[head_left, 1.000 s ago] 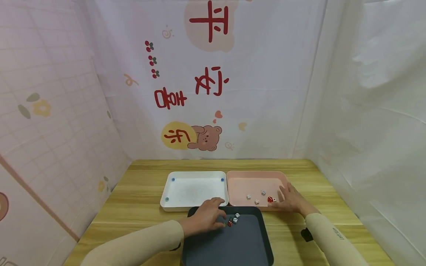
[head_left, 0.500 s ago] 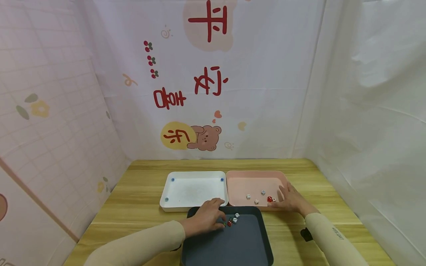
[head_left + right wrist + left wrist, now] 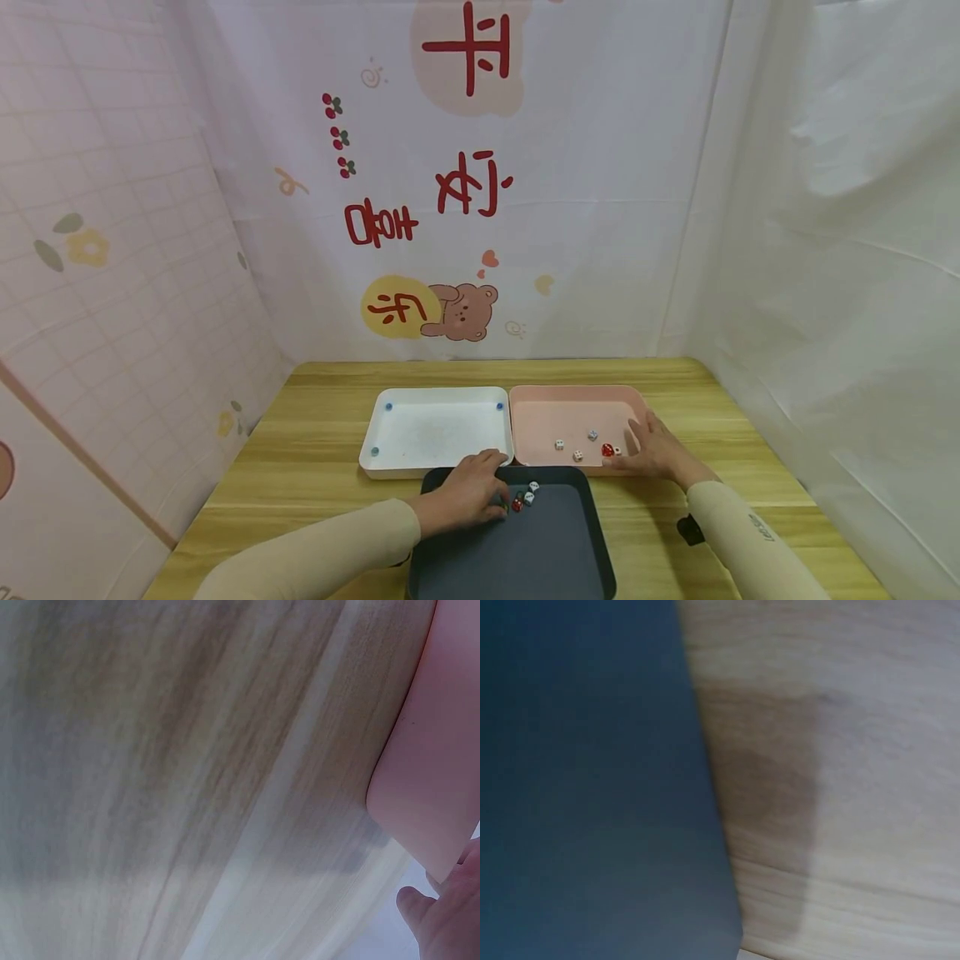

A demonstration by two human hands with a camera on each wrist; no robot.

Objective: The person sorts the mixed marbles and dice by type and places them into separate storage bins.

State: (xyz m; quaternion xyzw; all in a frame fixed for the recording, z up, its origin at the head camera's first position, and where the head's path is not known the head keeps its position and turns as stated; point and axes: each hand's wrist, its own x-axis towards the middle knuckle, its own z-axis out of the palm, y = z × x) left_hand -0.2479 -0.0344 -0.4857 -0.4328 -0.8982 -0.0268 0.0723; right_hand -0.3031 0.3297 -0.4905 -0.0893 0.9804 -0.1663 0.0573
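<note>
In the head view my left hand (image 3: 463, 495) reaches over the left rim of the dark grey tray (image 3: 540, 554), fingers spread and loosely bent. Beside its fingertips lie a red die (image 3: 517, 505) and white dice (image 3: 529, 499); a small greenish piece shows at the thumb. My right hand (image 3: 658, 450) rests at the right end of the pink tray (image 3: 558, 411), fingers apart over its rim. Near that thumb sit a larger red die (image 3: 607, 450) and several white dice (image 3: 577, 456). The right wrist view shows fingers (image 3: 446, 926) by the pink tray's corner.
A white tray (image 3: 438, 429) stands left of the pink one, with small blue pieces (image 3: 388, 407) near its corners. All trays stand on a wood-grain table (image 3: 315, 433). Printed white cloth (image 3: 600, 208) hangs behind and at both sides.
The head view has shifted very slightly. Both hands hold nearly the same positions, and the dice and trays stay put.
</note>
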